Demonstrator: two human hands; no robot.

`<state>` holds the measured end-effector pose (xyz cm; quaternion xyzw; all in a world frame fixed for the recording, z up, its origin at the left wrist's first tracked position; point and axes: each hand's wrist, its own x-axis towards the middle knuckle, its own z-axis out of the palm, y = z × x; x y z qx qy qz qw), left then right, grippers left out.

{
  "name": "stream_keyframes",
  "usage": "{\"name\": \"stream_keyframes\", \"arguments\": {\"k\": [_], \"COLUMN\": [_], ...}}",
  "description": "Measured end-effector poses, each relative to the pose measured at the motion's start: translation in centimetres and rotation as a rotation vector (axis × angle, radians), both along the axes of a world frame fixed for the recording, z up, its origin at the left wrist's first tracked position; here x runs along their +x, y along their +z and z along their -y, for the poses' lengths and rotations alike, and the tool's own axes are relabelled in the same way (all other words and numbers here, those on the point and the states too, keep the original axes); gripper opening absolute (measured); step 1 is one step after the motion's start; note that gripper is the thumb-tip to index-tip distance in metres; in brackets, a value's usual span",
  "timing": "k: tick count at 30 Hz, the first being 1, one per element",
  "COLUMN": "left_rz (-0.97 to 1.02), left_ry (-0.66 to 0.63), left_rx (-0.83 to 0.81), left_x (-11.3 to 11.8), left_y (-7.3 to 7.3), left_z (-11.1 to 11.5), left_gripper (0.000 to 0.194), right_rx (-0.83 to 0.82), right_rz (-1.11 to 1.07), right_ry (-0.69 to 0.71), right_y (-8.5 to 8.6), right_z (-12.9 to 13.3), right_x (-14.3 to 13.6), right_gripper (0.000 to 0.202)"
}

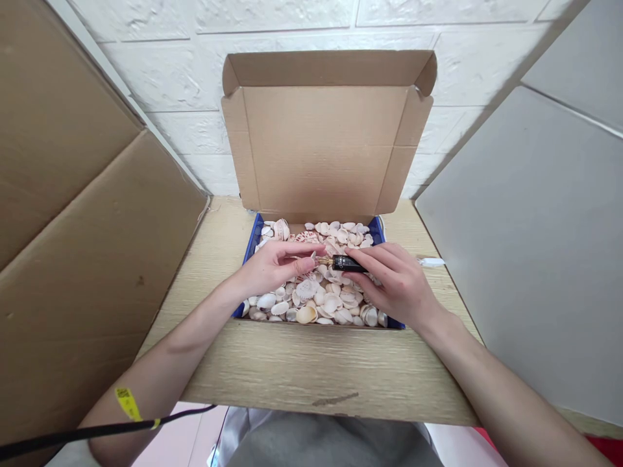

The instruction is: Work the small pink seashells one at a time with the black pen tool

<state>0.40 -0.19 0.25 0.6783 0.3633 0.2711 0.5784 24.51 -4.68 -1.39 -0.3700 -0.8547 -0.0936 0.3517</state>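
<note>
Many white, cream and reddish-patterned seashells (306,314) fill a shallow cardboard box with blue sides (252,243). Above them, my left hand (275,264) pinches a small pale shell (314,255) between thumb and fingers. My right hand (402,279) is wrapped round a black pen-like tool (346,263) with a gold-coloured tip. That tip points left and meets the small shell or lies right beside it; my fingertips partly hide the contact.
The box's brown lid (324,146) stands open against a white brick-pattern wall (165,74). Cardboard (87,246) rises at the left, a grey panel (530,246) at the right. A white object (431,262) lies beyond my right hand. A black cable (107,429) crosses the lower left.
</note>
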Motion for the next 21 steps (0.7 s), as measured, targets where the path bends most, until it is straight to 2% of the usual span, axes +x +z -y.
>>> {"name": "stream_keyframes", "arguments": {"k": [7,13,21], "left_rz": [0.038,0.043,0.049], "left_ry": [0.102,0.132,0.006], "left_rx": [-0.030,-0.076,0.005], "left_x": [0.15,0.19,-0.09], "left_y": [0.61,0.42,-0.10], "left_z": [0.11,-0.01,-0.13], "left_gripper": [0.037,0.041,0.038], "right_rx": [-0.001,-0.001,0.028], "right_rz": [-0.035,-0.042,-0.018], "right_ry": [-0.046,-0.054,-0.045], "right_y": [-0.11,-0.15,-0.13], "right_z": [-0.08,-0.09,-0.13], "right_x": [0.00,0.00,-0.01], "right_gripper": [0.030,0.030,0.033]}}
